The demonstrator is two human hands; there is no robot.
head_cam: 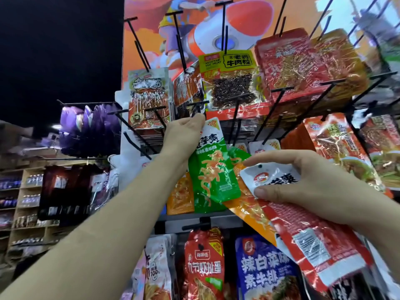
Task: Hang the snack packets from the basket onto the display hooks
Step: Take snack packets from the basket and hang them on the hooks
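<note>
— At the display rack [225, 220], how many packets do we hold?
— One green packet [214, 172], pinched by our left hand [186, 135] just under a hook [195, 103]. Our right hand [320, 185] grips a fan [303, 234] of perhaps three: white, orange, red.

Black hooks [281, 89] jut toward the viewer w/ T-bar tips, close-set across centre & right; hung packets [303, 61] fill the gaps behind. Left hand [184, 133] sits just under two mid-row tips, its green packet [213, 169] covering the row below. Right hand [324, 185] w/ bundle of packets [307, 234] blocks lower right. Bare hooks [118, 111] at rack's left edge leave passable room; open dark space beyond.
</note>
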